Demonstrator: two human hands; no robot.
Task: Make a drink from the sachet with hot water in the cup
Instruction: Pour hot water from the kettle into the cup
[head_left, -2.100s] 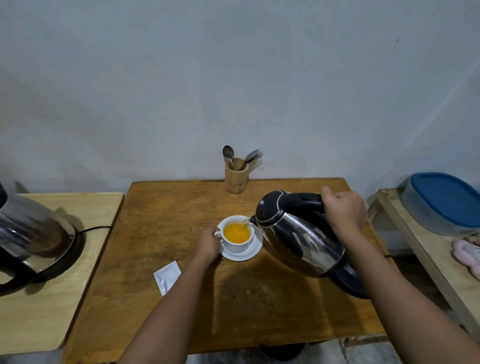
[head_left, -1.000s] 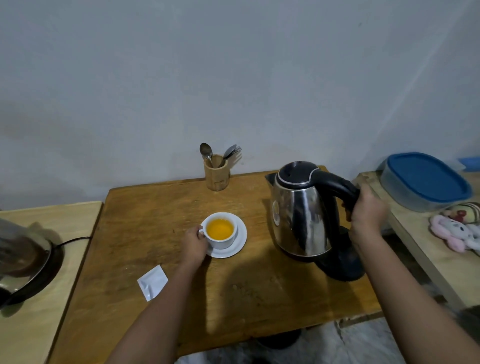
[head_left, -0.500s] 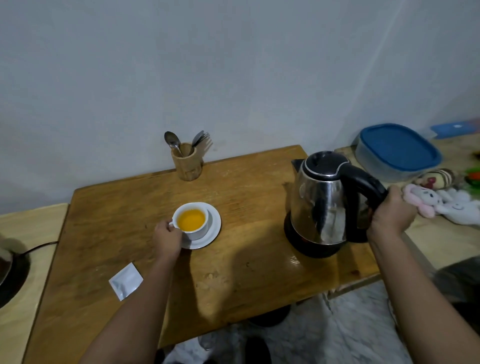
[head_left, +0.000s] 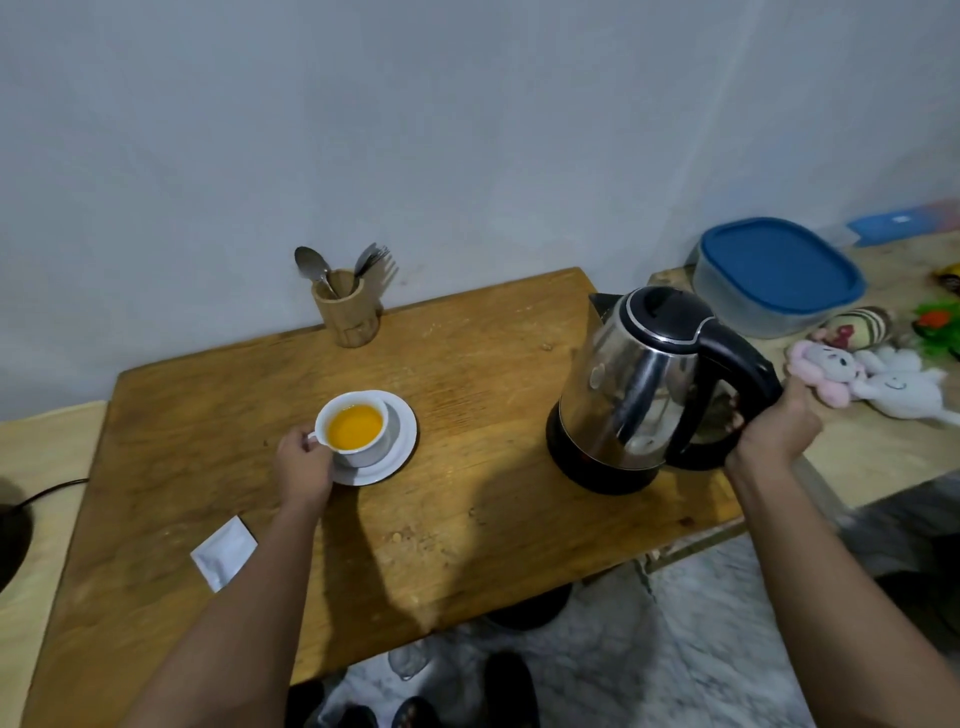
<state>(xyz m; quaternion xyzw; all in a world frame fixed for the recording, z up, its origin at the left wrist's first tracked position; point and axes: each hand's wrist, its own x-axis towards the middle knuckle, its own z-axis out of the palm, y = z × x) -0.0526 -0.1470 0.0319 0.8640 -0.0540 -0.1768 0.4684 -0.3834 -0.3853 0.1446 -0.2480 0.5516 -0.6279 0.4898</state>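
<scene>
We have our left hand (head_left: 304, 467) at the cup (head_left: 358, 428), its grip pinched on the cup's handle at the 9 o'clock side, while the cup stands on its white saucer (head_left: 400, 452) near the middle of the wooden counter (head_left: 467, 519). The cup is filled with an orange drink close to the rim, so we judge that the powder is in and the hot water is poured. Our right hand (head_left: 774, 436) is wrapped tight around the black handle of the steel kettle (head_left: 639, 384), which sits upright on its black base at 3 o'clock from the cup, well apart from it, spout turned toward the wall. The sachet (head_left: 224, 552) lies flat near the counter's near left edge, at about 7 o'clock from the cup; we cannot tell from here whether it is torn open, though it looks flat and spent. What seems left is to let go of the kettle and stir: a spoon (head_left: 314, 267) stands in the wooden holder (head_left: 347, 312) at 12 o'clock from the cup, by the wall, untouched. Off the counter to the right, a blue-lidded container (head_left: 774, 270) and soft toys (head_left: 857, 374) lie on another surface
</scene>
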